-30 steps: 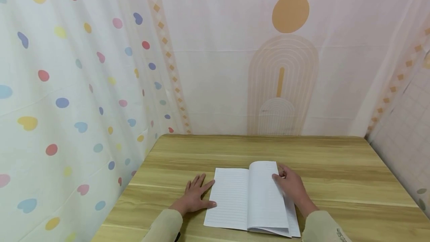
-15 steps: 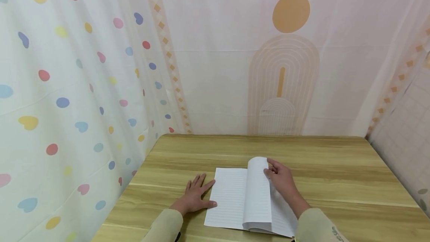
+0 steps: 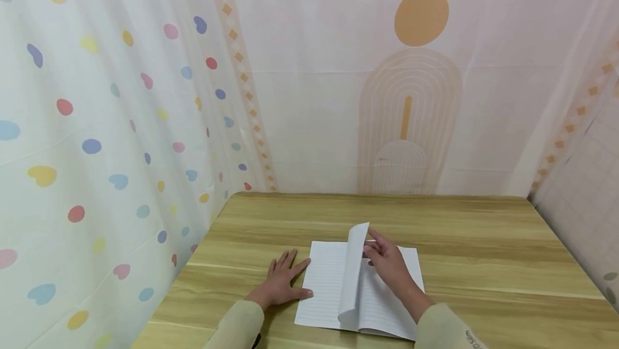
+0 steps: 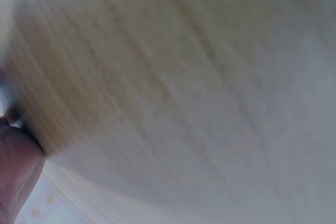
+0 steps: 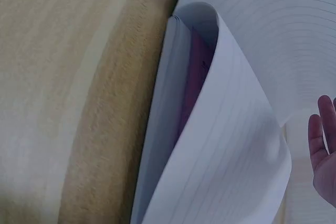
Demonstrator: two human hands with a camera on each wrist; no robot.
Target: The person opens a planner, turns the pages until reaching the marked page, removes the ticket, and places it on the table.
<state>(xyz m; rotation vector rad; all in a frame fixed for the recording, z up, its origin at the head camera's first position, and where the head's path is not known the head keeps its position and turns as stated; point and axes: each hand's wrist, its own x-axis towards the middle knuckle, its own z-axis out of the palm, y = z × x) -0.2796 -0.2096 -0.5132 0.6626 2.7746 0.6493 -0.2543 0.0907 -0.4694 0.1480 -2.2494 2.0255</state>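
Observation:
A lined notebook (image 3: 329, 273) lies spread on the table in the head view. One of its white pages (image 3: 354, 271) stands raised and curled over the middle fold. My right hand (image 3: 389, 265) holds this page by its edge near the upper corner, index finger stretched and the other fingers bent. At the notebook's left edge my left hand (image 3: 280, 284) rests flat, fingers spread, thumb over the margin. In the right wrist view the curled page (image 5: 231, 145) bends across, and something dark red (image 5: 197, 72) shows inside the curl. The left wrist view is blurred, with part of a hand (image 4: 18, 171) at its edge.
The wooden table (image 3: 483, 252) extends around the notebook to both sides and the back. A curtain with coloured dots (image 3: 121, 123) hangs on the left, and a pale patterned curtain (image 3: 314, 123) hangs behind the far edge.
My right hand has moved left, bringing the page from the right side up to near upright over the fold. More of the right page below is uncovered. My left hand has stayed put.

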